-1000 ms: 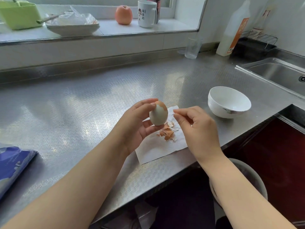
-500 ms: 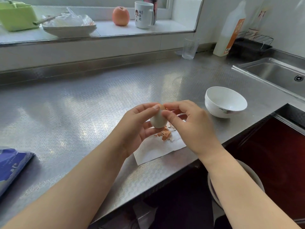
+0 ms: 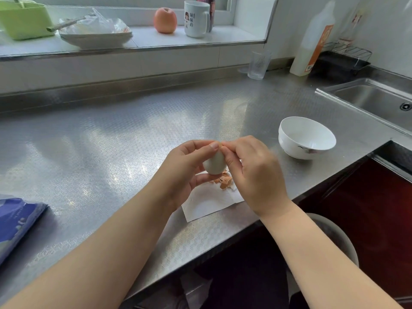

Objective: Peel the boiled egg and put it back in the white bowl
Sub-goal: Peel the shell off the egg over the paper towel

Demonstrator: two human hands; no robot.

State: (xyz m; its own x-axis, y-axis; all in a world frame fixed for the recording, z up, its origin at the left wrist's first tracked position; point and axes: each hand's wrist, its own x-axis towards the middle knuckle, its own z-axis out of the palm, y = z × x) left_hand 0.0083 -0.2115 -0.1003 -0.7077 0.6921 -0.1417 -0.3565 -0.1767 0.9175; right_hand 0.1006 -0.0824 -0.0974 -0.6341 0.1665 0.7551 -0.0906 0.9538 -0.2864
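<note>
My left hand (image 3: 182,168) holds the boiled egg (image 3: 214,163) upright above a white paper napkin (image 3: 209,202). Most of the egg shows bare white; a bit of brown shell remains at its top. My right hand (image 3: 252,172) has its thumb and fingertips pinched on that shell at the top of the egg. Brown shell pieces (image 3: 225,180) lie on the napkin under the egg. The white bowl (image 3: 306,138) stands to the right on the steel counter, with nothing in it.
A sink (image 3: 376,101) is at the far right, a clear glass (image 3: 258,64) and a white bottle (image 3: 312,41) near the back wall. A blue packet (image 3: 15,221) lies at the left. The sill holds an apple, a mug, a plate and a green tub.
My right hand has moved from beside the egg onto its top and now pinches the shell there. My left hand has kept the egg in place.
</note>
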